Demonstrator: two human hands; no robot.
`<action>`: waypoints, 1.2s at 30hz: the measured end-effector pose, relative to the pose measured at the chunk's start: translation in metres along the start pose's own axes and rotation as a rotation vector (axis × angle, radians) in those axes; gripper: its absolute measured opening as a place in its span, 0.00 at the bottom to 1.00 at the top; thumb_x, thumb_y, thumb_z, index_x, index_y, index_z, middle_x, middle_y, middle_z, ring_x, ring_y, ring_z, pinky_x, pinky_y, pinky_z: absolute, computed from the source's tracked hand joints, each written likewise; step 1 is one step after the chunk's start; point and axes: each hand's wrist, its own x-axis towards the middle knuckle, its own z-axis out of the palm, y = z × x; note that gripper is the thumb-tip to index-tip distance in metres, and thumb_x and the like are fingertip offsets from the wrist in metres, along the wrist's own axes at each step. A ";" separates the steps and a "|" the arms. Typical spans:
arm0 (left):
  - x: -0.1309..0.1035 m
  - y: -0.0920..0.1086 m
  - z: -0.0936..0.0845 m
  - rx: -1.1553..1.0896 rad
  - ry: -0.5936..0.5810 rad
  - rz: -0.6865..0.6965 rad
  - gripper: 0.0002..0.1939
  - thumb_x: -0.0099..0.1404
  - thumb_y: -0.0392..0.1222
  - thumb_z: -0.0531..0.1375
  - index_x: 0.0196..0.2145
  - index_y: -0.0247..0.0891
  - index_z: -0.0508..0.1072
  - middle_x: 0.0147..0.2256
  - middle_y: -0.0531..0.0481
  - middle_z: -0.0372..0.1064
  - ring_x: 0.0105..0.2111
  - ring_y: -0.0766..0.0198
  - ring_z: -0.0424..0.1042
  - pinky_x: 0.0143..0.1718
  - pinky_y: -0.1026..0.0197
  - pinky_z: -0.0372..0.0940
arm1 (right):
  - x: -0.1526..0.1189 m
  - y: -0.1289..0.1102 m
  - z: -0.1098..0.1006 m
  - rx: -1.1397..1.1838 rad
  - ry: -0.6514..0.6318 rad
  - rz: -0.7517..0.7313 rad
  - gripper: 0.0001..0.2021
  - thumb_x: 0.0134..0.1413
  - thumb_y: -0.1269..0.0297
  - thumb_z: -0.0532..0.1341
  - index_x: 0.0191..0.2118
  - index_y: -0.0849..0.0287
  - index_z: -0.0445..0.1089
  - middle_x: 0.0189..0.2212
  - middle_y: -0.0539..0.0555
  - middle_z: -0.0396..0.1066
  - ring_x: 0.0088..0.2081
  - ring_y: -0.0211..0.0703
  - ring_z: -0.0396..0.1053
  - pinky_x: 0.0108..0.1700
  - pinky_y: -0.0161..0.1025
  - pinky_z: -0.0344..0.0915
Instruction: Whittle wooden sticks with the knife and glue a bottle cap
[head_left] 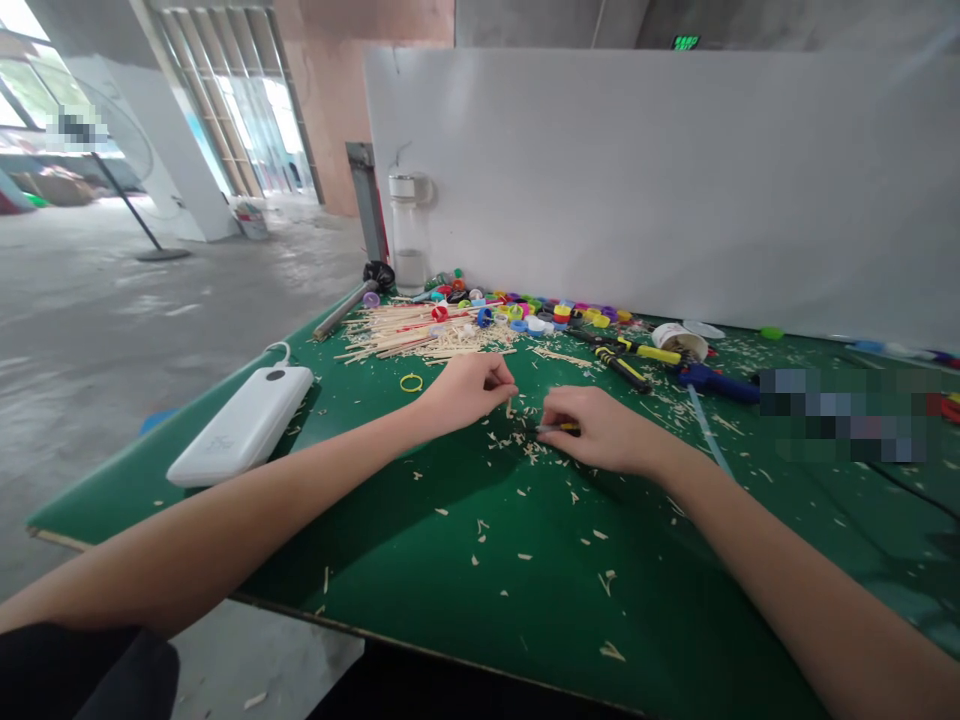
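Note:
My left hand (pixel 466 392) is closed in a pinch on a short thin wooden stick (pixel 510 406), held upright just above the green table (pixel 405 560). Right of it, my right hand (pixel 592 428) is wrapped round a small cutting tool (pixel 559 428) with a yellow and black handle; its metal end points left toward the stick. Pale wood shavings (pixel 531 448) lie under and between both hands. Beyond my left hand is a spread pile of thin wooden sticks (pixel 405 328). A yellow ring (pixel 411 382) lies left of that hand.
A white power bank (pixel 244 425) with a cable lies at left. Colourful bottle caps (pixel 536 325), a clear bottle (pixel 409 235) and a white board (pixel 645 180) are at the back. Yellow-black pliers (pixel 622 365), a tipped tub (pixel 681 340) and a blue tool (pixel 720 383) lie right.

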 end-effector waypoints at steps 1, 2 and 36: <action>0.000 -0.001 0.000 -0.014 -0.007 -0.001 0.06 0.59 0.43 0.59 0.29 0.38 0.68 0.26 0.50 0.74 0.26 0.66 0.72 0.28 0.62 0.64 | -0.001 0.000 0.000 -0.004 0.010 0.003 0.07 0.54 0.63 0.57 0.28 0.57 0.63 0.28 0.52 0.66 0.30 0.38 0.61 0.32 0.38 0.56; 0.001 -0.002 0.000 -0.019 -0.010 0.004 0.06 0.59 0.43 0.58 0.29 0.38 0.68 0.26 0.49 0.74 0.26 0.66 0.72 0.28 0.62 0.64 | -0.002 0.000 0.000 -0.013 0.031 0.008 0.07 0.54 0.62 0.57 0.28 0.57 0.63 0.28 0.52 0.65 0.30 0.39 0.61 0.32 0.38 0.56; -0.004 0.013 0.005 0.091 0.020 0.084 0.04 0.58 0.40 0.58 0.28 0.38 0.69 0.26 0.51 0.73 0.26 0.68 0.70 0.27 0.64 0.61 | 0.013 0.006 0.007 -0.056 0.056 0.038 0.08 0.55 0.61 0.56 0.27 0.57 0.60 0.26 0.51 0.65 0.27 0.38 0.59 0.29 0.38 0.53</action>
